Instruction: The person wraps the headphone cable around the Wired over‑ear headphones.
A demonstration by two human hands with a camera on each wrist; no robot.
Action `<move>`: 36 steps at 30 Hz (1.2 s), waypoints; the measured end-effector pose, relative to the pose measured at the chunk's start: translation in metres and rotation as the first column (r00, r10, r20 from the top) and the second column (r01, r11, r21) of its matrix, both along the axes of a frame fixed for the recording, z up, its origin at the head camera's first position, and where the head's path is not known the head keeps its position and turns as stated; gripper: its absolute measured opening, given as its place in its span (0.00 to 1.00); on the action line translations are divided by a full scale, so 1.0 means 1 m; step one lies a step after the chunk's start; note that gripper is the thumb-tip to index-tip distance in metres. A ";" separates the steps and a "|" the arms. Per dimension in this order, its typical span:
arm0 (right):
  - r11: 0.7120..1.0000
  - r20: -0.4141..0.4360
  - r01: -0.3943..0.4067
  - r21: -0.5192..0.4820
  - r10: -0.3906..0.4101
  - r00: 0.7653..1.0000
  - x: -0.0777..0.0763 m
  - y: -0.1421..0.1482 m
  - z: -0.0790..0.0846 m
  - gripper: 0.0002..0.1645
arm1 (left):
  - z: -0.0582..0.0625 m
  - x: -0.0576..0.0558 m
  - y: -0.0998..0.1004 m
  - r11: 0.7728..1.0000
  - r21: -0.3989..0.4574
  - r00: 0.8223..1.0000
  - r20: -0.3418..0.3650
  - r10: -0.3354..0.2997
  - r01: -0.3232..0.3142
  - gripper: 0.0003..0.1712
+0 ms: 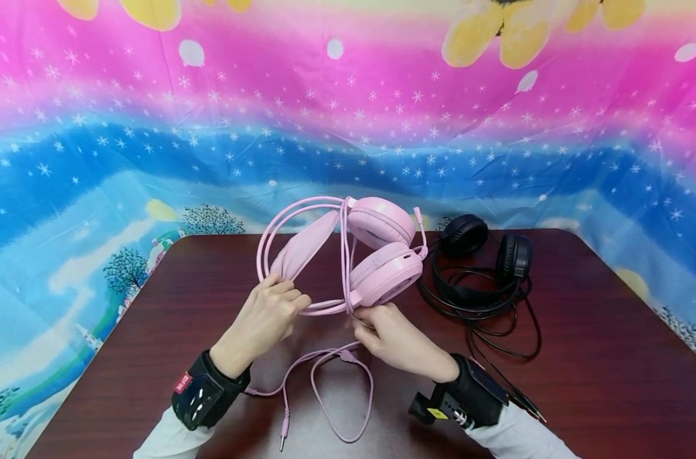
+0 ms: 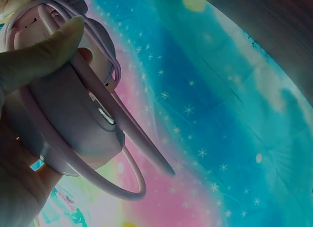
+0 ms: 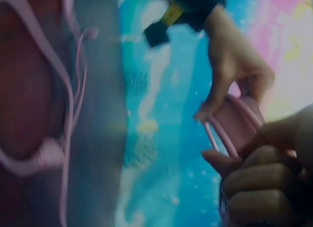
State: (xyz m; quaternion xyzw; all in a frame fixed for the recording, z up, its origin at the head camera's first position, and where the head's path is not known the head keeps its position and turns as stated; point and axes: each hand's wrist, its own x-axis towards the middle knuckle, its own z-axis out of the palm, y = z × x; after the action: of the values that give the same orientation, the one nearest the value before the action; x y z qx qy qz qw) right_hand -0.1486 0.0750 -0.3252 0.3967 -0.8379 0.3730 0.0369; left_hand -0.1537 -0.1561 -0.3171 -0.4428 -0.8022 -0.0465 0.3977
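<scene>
A pink headset is held up over the table in the head view, its ear cups to the right and its mic arm sticking up. My left hand grips the headband at the left; in the left wrist view its thumb lies across the band. Several turns of pink cable run around the headset beside the cups. Below the lower cup, my right hand pinches the cable, its fingertips partly hidden. The loose cable length hangs in a loop, near a metal-tipped plug.
To the right on the dark wooden table lies a black headset, its cable coiled and trailing toward the front. A colourful printed cloth hangs behind the table and along its sides.
</scene>
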 end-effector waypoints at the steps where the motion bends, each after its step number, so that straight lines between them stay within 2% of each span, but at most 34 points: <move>1: 1.000 -0.040 0.003 0.019 -0.003 0.999 0.000 0.000 0.000 0.13 | 0.000 0.000 0.000 1.000 -0.001 1.000 -0.001 0.000 0.000 0.13; 4: 0.996 -0.163 0.021 0.089 -0.007 0.987 0.000 0.000 0.002 0.15 | 0.001 0.001 0.000 1.000 -0.007 1.000 -0.001 0.004 -0.004 0.13; 7: 0.983 -0.293 0.063 0.174 -0.009 0.956 0.000 0.000 0.003 0.12 | 0.002 0.002 -0.001 1.000 -0.008 1.000 0.001 0.011 -0.011 0.13; 10: 0.964 -0.416 0.099 0.248 0.014 0.909 0.000 0.001 0.007 0.11 | 0.001 0.002 -0.001 1.000 -0.011 1.000 -0.001 0.012 -0.012 0.13; 14: 0.941 -0.552 0.124 0.315 0.076 0.830 0.000 0.004 0.010 0.11 | 0.001 0.002 -0.002 1.000 -0.019 1.000 0.001 0.006 -0.006 0.14; 17: 0.932 -0.638 0.149 0.331 0.104 0.763 -0.001 0.006 0.012 0.11 | 0.001 0.002 -0.001 1.000 -0.016 1.000 0.005 0.007 -0.007 0.14; 19: 0.935 -0.677 0.154 0.320 0.112 0.727 -0.002 0.007 0.014 0.11 | 0.002 0.001 -0.001 1.000 -0.014 1.000 0.006 0.009 -0.009 0.14; 22: 0.952 -0.709 0.121 0.281 0.121 0.695 -0.003 0.009 0.019 0.11 | 0.003 0.000 0.000 1.000 -0.011 1.000 0.008 0.005 -0.005 0.13; 24: 0.967 -0.721 0.087 0.241 0.119 0.683 -0.004 0.011 0.022 0.12 | 0.003 0.000 0.000 1.000 -0.010 1.000 0.009 -0.003 0.003 0.13; 26: 0.976 -0.723 0.058 0.209 0.114 0.681 -0.005 0.012 0.026 0.13 | 0.004 -0.001 0.001 1.000 -0.011 1.000 0.010 -0.010 0.010 0.14; 28: 0.981 -0.700 0.033 0.189 0.112 0.705 -0.005 0.014 0.030 0.12 | 0.005 -0.002 0.002 1.000 -0.013 1.000 0.011 -0.013 0.014 0.15; 33: 0.987 -0.550 -0.030 0.156 0.112 0.828 -0.003 0.018 0.039 0.08 | 0.007 -0.003 0.002 1.000 -0.016 1.000 0.009 -0.015 0.015 0.16; 36: 0.991 -0.470 -0.073 0.111 0.117 0.875 -0.003 0.021 0.042 0.09 | 0.007 -0.003 0.002 0.999 -0.021 1.000 0.015 -0.024 0.024 0.16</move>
State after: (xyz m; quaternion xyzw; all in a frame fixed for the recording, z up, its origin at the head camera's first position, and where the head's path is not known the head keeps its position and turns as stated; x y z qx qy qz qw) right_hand -0.1517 0.0959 -0.2829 0.5179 -0.7986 0.2275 0.2053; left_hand -0.1569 -0.1541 -0.3097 -0.4564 -0.8001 -0.0458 0.3865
